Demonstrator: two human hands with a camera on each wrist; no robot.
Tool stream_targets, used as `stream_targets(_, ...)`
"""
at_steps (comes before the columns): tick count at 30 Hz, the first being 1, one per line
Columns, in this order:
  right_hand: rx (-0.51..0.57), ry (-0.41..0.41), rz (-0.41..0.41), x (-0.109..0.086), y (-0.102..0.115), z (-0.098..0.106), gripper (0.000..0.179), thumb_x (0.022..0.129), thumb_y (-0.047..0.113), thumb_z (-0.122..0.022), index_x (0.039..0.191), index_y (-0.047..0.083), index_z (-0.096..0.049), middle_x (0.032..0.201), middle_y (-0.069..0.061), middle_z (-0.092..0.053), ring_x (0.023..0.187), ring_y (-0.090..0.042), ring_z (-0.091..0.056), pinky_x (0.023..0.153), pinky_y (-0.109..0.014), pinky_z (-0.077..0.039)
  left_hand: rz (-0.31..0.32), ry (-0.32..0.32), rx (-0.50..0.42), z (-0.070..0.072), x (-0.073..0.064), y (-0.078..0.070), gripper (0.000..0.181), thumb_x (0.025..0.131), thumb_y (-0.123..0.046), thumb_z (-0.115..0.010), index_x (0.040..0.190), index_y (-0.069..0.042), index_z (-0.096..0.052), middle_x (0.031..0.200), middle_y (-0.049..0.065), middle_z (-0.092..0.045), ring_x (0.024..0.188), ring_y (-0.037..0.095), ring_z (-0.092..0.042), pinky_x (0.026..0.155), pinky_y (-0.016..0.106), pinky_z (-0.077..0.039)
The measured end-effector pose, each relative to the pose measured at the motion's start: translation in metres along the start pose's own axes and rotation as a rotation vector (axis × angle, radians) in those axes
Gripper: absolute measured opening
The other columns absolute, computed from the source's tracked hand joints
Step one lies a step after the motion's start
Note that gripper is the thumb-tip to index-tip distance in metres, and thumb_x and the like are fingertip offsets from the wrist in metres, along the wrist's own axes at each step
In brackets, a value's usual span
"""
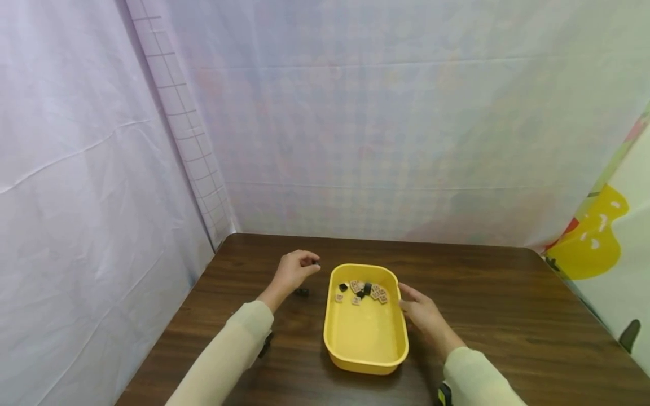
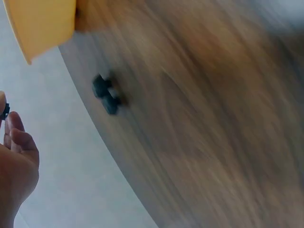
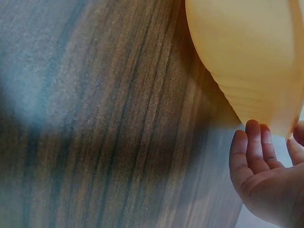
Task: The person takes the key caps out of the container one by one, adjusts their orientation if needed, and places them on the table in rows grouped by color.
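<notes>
One small black piece (image 1: 316,262) is pinched by the left hand (image 1: 294,269); the right hand (image 1: 424,316) grips the yellow tub's (image 1: 363,335) right edge.

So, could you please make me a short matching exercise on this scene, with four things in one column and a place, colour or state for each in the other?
Things
1. left hand
2. right hand
3. basin
4. pale tiles

Places, colours, states
A. yellow all over
B. lying in the basin's far half
C. pinching a small dark piece
D. touching the basin's rim

Right pairs: 1-C, 2-D, 3-A, 4-B
</notes>
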State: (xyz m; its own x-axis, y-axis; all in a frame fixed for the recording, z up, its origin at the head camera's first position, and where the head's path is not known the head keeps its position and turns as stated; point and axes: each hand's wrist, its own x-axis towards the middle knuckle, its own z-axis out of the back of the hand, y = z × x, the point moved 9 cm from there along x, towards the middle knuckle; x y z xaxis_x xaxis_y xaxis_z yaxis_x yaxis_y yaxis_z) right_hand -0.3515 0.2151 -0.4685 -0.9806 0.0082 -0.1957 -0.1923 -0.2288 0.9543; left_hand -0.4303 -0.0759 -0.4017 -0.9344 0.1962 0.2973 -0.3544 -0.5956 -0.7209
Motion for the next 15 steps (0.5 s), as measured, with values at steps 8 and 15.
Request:
stream_targets(8,-0.023,-0.018,0.004,-0.001,0.005,0.002,0.055,0.098,0.007,-0.048,0.152,0.001,-0.034,0.124,-0.031,-0.059,0.095,-0.030,-0.067,0.069,-0.039,-0.055,0.001,-0.023,0.012,0.023,-0.011,0.023,0.026,0.089,-0.011,-0.075,0.113,0.000,-0.072,0.099,0.010,-0.069,0.095,0.028,-0.066,0.083,0.041,-0.054)
stream_targets(15,-0.068,-0.017,-0.018,0.000,0.006,0.003,0.055,0.099,0.011,-0.047,0.152,0.003,-0.036,0.135,-0.032,-0.051,0.104,-0.037,-0.064,0.069,-0.039,-0.054,0.073,-0.012,0.025,0.034,-0.019,0.045,0.025,0.088,-0.009,-0.075,0.110,0.003,-0.072,0.091,0.005,-0.069,0.093,0.027,-0.067,0.084,0.041,-0.054)
